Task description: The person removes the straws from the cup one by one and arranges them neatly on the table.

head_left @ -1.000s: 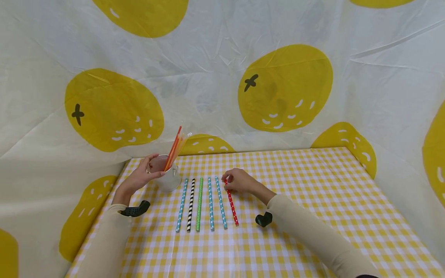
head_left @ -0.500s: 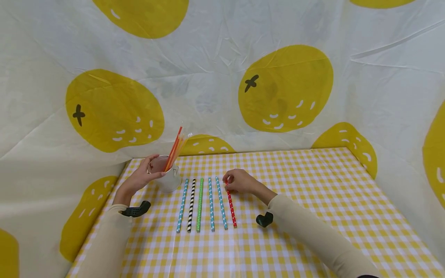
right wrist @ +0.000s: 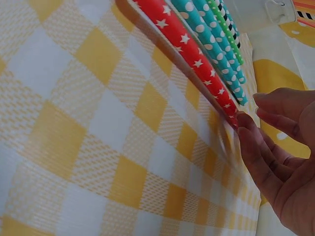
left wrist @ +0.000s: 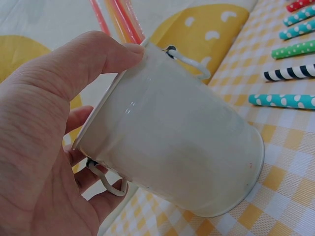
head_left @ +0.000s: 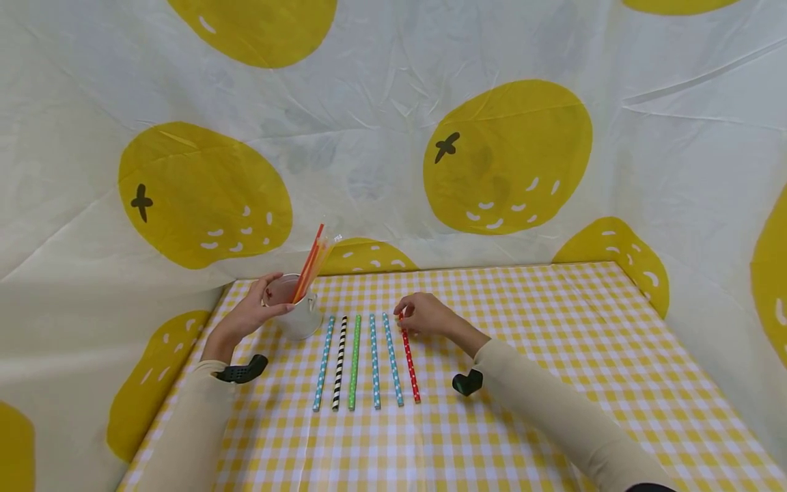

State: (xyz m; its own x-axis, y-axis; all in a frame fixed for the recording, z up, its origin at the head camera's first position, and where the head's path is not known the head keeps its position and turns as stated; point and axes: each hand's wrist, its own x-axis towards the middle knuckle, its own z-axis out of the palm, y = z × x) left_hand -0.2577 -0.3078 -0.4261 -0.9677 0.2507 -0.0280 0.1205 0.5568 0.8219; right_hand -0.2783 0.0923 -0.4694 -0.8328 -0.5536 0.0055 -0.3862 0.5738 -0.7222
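My left hand (head_left: 252, 311) grips a small white metal bucket (left wrist: 172, 123) by its rim, thumb on the near side and fingers round the far side. The bucket leans towards that hand. Red and orange straws (head_left: 310, 263) stick out of it. At the far end of a red straw with white stars (right wrist: 192, 54), my right hand (head_left: 424, 314) has its fingertips touching or just beside the tip; a gap shows between thumb and fingers. Left of the red straw lie two blue dotted straws (head_left: 393, 362), a green dotted one (head_left: 354, 362), a black-and-white striped one (head_left: 339, 362) and another blue dotted one (head_left: 323, 362).
A yellow-and-white checked tablecloth (head_left: 492, 451) covers the table. Behind it and at the sides hangs a pale cloth (head_left: 356, 164) printed with big yellow fruit. The straws lie in a row, roughly parallel, just right of the bucket.
The red straw's near end has swung slightly left, closer to parallel with its neighbour. My right hand has lifted a little at the far end. The left hand and bucket stay put.
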